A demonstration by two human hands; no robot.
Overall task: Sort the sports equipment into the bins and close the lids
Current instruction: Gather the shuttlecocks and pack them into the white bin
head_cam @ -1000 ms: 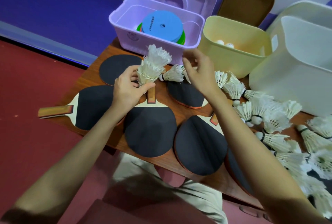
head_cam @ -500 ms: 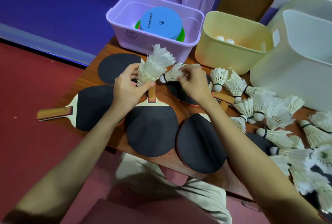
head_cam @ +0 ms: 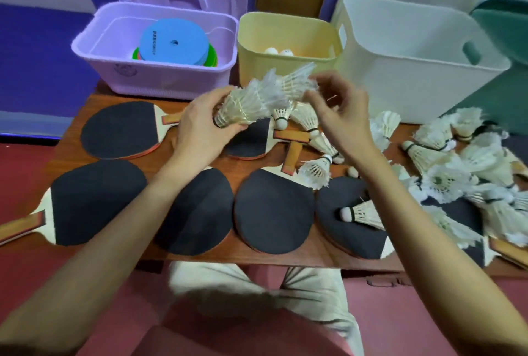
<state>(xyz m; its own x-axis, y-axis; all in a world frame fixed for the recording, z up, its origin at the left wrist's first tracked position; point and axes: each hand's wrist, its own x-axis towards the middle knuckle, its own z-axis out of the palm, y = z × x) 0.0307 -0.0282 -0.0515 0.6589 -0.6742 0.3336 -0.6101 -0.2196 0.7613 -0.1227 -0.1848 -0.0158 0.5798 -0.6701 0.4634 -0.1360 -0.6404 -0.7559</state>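
Purple bin (head_cam: 114,41) holds discs (head_cam: 174,41); yellow bin (head_cam: 285,69), balls (head_cam: 278,51).

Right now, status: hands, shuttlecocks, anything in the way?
Left hand gripping shuttlecock stack. Right hand fitting another shuttlecock on top. White bin open, path clear.

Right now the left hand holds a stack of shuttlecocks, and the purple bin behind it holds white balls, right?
Not quite. The head view shows the left hand holding the stack of shuttlecocks, but the purple bin holds coloured discs. The white balls sit in the yellow bin.
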